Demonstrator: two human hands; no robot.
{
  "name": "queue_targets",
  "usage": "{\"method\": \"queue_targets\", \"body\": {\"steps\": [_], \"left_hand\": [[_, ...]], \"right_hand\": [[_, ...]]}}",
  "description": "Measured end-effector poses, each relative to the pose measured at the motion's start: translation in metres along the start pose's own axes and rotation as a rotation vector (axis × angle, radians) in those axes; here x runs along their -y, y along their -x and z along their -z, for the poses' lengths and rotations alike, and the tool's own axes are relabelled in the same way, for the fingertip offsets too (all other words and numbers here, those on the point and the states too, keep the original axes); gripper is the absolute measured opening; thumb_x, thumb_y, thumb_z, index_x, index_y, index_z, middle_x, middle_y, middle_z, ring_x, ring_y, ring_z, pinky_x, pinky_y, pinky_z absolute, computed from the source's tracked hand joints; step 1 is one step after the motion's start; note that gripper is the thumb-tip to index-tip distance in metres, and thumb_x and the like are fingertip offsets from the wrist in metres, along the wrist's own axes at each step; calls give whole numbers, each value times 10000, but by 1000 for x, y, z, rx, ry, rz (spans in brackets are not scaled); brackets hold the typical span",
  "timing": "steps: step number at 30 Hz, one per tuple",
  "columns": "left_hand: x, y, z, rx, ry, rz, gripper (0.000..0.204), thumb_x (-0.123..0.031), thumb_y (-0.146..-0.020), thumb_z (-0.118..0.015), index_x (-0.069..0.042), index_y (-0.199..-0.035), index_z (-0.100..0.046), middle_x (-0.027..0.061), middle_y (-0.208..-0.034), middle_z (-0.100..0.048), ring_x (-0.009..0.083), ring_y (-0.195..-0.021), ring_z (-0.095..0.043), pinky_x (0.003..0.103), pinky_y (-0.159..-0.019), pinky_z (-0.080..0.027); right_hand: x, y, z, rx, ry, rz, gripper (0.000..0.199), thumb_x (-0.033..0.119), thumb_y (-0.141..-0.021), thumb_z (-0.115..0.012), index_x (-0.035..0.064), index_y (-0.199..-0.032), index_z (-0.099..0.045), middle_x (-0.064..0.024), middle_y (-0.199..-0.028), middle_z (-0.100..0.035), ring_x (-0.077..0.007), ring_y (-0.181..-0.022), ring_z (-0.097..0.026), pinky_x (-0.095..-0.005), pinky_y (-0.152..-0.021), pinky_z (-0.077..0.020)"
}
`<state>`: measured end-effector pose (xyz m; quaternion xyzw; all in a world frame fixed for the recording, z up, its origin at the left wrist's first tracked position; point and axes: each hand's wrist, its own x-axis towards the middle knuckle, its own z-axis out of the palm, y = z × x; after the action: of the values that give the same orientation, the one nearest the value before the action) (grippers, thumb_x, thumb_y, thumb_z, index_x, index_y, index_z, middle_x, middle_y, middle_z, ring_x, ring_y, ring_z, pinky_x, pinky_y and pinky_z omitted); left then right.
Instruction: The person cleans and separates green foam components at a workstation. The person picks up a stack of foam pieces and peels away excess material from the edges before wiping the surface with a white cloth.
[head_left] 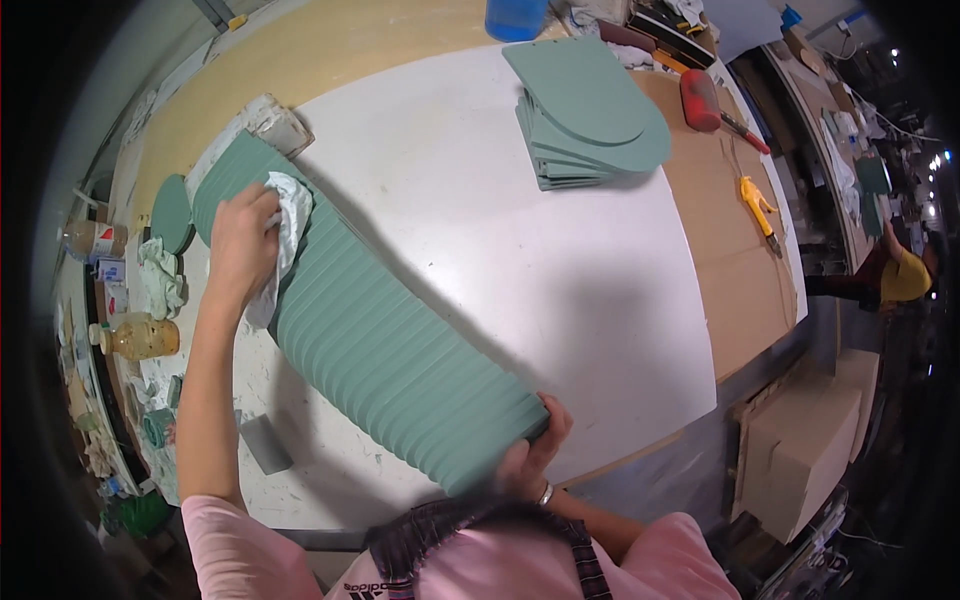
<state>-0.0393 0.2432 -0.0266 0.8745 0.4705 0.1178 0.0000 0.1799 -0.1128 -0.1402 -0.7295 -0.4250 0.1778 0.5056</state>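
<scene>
A long, green ribbed piece [390, 325], which looks like many thin boards packed side by side, lies diagonally across the white tabletop. Near its far left end, my left hand [243, 245] is closed on a crumpled white cloth [292, 210] and presses it onto the ribs. The cloth's lower part hangs over the piece's left side. My right hand [538, 450] grips the near right end, fingers curled around the edge. Behind the far end sits a whitish, paint-stained block [279, 124].
Green boards with rounded ends [590, 105] are stacked at the far right. Beyond them lie a red mallet [700, 100] and a yellow-handled tool [757, 205] on cardboard [720, 290]. At left are a jar [145, 339], a rag [160, 272] and a small grey block [265, 445].
</scene>
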Motion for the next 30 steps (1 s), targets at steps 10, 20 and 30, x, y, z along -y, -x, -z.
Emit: {"method": "queue_targets", "body": {"steps": [10,20,30], "left_hand": [[54,70,5,-19,-79,-39,261,5,-722,-637,-9,-977,-585,169,-1033,-574,385,-931,-552,422,-810,-425],[10,11,14,-157,270,-133,375,71,-810,-555,-10,-1173,-603,173,-1205,-612,331,-1168,-561,356,-1009,-417],[107,120,5,-354,377,325,228,99,-758,-515,37,-956,-609,139,-933,-597,247,-904,-599,301,-838,-466]], "right_hand": [[7,-7,3,-16,66,50,620,162,-763,-445,-73,-1333,-379,-244,-1248,-458,-370,-1145,-432,-472,-1011,-332],[12,-5,-3,-46,-32,4,655,209,-739,-482,-84,-1320,-411,-247,-1277,-466,-413,-1138,-424,-522,-1014,-313],[16,-5,-2,-16,19,14,626,142,-734,-490,-73,-1317,-414,-249,-1230,-470,-395,-1142,-415,-510,-1010,-317]]}}
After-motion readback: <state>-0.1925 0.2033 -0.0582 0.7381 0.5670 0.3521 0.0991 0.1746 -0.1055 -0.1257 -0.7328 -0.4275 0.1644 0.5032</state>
